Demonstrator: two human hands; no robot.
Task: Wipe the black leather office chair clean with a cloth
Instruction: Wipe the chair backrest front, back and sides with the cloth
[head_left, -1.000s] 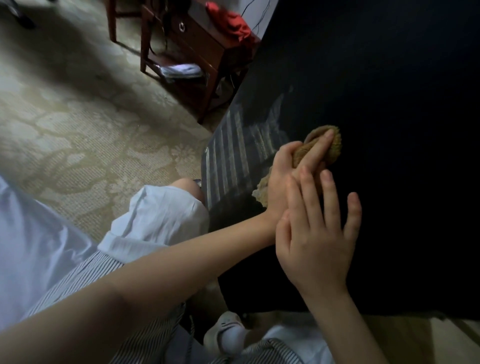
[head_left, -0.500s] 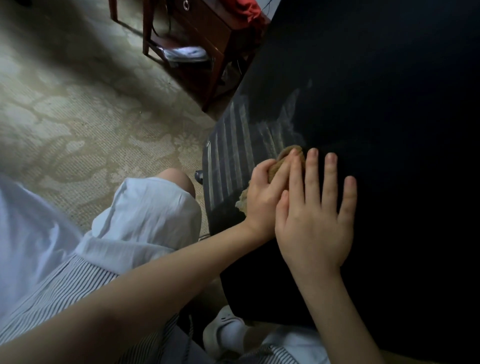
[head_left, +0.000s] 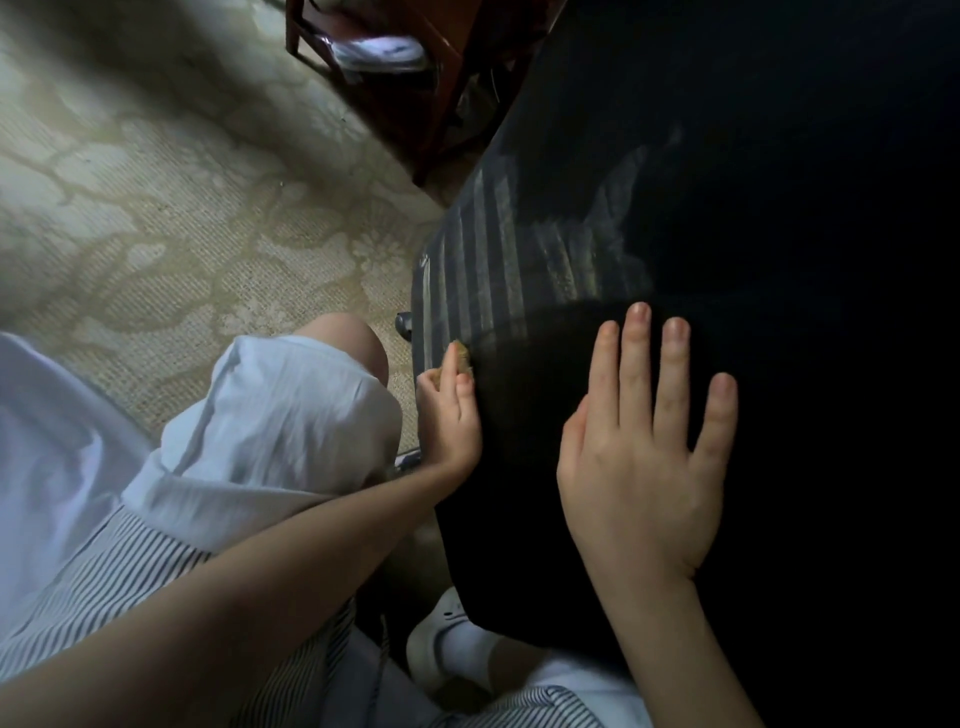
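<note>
The black leather chair (head_left: 753, 234) fills the right half of the view, its surface dark with striped light falling on its left edge. My left hand (head_left: 451, 410) grips a tan cloth (head_left: 458, 357) at that left edge; only a small tip of the cloth shows above my fingers. My right hand (head_left: 644, 447) lies flat on the leather with its fingers spread, to the right of the left hand and apart from it.
A dark wooden table (head_left: 415, 78) with a white item on its lower shelf stands on the patterned carpet (head_left: 156, 208) beyond the chair. My knee (head_left: 348, 343) in light shorts is beside the chair's edge. A white shoe (head_left: 441, 644) sits below the chair.
My left hand has slid the cloth down and left across the leather to the chair's edge, so most of the cloth is now hidden. My right hand stays flat on the chair.
</note>
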